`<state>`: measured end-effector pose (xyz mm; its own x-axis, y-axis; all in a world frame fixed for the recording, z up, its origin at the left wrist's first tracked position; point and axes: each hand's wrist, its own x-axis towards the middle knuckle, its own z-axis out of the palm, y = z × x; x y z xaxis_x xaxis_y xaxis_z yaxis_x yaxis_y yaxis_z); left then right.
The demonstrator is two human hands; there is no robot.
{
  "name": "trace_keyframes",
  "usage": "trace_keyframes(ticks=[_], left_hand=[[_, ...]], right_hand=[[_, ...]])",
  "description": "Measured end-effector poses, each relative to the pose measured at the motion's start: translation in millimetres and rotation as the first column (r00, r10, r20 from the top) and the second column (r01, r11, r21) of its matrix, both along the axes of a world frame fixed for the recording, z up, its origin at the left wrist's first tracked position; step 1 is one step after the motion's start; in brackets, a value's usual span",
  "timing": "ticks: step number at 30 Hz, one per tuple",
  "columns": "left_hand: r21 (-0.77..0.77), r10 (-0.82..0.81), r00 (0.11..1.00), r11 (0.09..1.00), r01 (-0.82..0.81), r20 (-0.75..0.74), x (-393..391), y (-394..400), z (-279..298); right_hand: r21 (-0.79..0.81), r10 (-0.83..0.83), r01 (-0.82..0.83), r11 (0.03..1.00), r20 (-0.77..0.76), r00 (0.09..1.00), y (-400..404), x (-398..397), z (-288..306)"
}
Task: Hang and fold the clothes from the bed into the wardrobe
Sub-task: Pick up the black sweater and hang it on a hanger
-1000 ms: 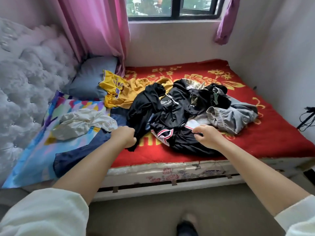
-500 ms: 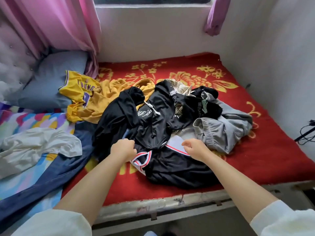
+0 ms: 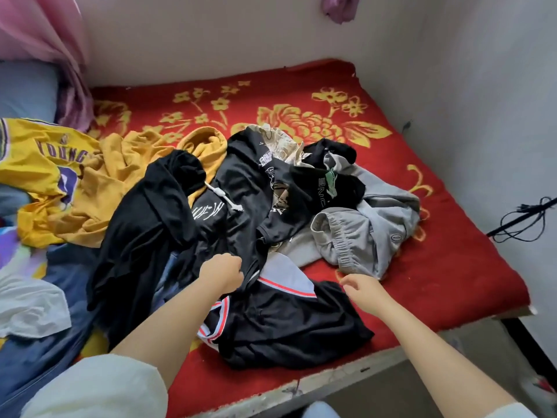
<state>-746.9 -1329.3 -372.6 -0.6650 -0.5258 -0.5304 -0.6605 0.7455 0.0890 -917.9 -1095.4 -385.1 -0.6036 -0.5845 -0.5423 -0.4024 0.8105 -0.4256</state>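
A heap of clothes lies on the red flowered blanket (image 3: 446, 267) of the bed. At the front is a black jersey with red and white trim (image 3: 286, 327). Behind it are a black printed top (image 3: 250, 188), a long black garment (image 3: 141, 236) and grey shorts (image 3: 361, 239). A yellow basketball jersey (image 3: 39, 164) and a yellow shirt (image 3: 132, 167) lie at the left. My left hand (image 3: 223, 273) is curled into a fist and grips a fold of the black cloth in the middle of the heap. My right hand (image 3: 360, 289) hovers at the jersey's right edge, fingers loosely curled, holding nothing.
A white shirt (image 3: 27, 306) lies on a colourful sheet at the far left, over a dark blue cloth (image 3: 60, 342). A blue pillow (image 3: 24, 92) and pink curtain (image 3: 45, 34) stand at the back left. Walls close the back and right; a black cable (image 3: 521, 221) hangs there.
The view has moved in closer and tilted down over the heap. My left hand slid right into the black cloth. My right hand let go of the jersey's white part and moved right.
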Motion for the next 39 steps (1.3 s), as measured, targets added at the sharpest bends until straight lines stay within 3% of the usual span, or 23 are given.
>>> trace_keyframes(ticks=[5,13,19,23,29,33,39], left_hand=[[0.047,0.043,0.998,0.998,-0.045,0.035,-29,6,-31],[0.101,0.218,0.968,0.968,-0.231,0.126,-61,19,-88],[0.108,0.335,0.941,0.935,-0.339,0.048,-92,-5,-108],[0.14,0.406,0.914,0.904,-0.404,0.014,-103,-19,-128],[0.266,0.597,0.8,0.782,-0.564,-0.06,-117,-23,-158],[0.299,0.681,0.723,0.718,-0.628,-0.117,-124,-33,-172],[0.334,0.7,0.704,0.696,-0.636,-0.119,-139,-51,-196]], right_hand=[[0.077,0.016,-0.019,0.997,0.049,0.999,-3,-39,-27],[0.101,0.242,-0.255,0.962,0.128,0.962,-45,-113,-76],[0.087,0.199,-0.209,0.974,0.107,0.974,-91,-151,-92],[0.119,0.257,-0.271,0.955,0.122,0.959,-111,-159,-105],[0.106,0.297,-0.313,0.944,0.147,0.944,-141,-175,-124],[0.066,0.26,-0.265,0.962,0.078,0.963,-166,-185,-131],[-0.016,0.171,-0.172,0.985,-0.017,0.985,-216,-184,-148]])
